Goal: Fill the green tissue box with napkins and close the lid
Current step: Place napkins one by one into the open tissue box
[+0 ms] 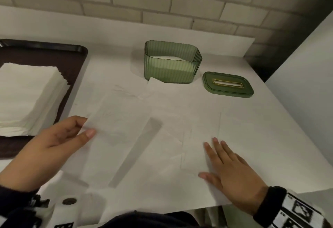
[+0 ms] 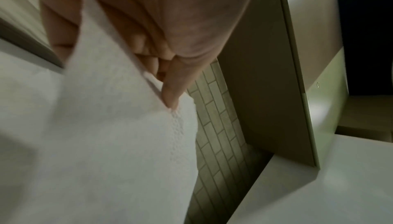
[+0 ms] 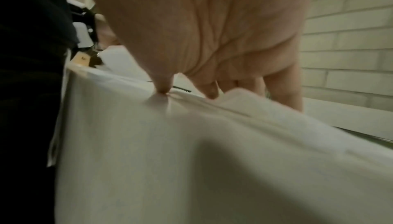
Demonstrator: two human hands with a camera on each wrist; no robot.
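Note:
The green ribbed tissue box [image 1: 173,65] stands open at the back of the table with white napkins inside. Its green lid [image 1: 228,84], with a gold-rimmed slot, lies flat just right of it. A white napkin [image 1: 122,119] is spread on the table in front of me. My left hand [image 1: 86,127] pinches its left edge between thumb and fingers and holds that side lifted; the left wrist view shows the napkin [image 2: 117,135] running under the thumb. My right hand [image 1: 210,157] lies flat with straight fingers, pressing the napkin's right part [image 3: 191,160] onto the table.
A thick stack of white napkins [image 1: 27,98] sits on a dark tray [image 1: 72,62] at the left. A brick wall [image 1: 162,2] runs behind the table and a pale panel [image 1: 306,65] stands at the right. The table's front edge is just below my right wrist.

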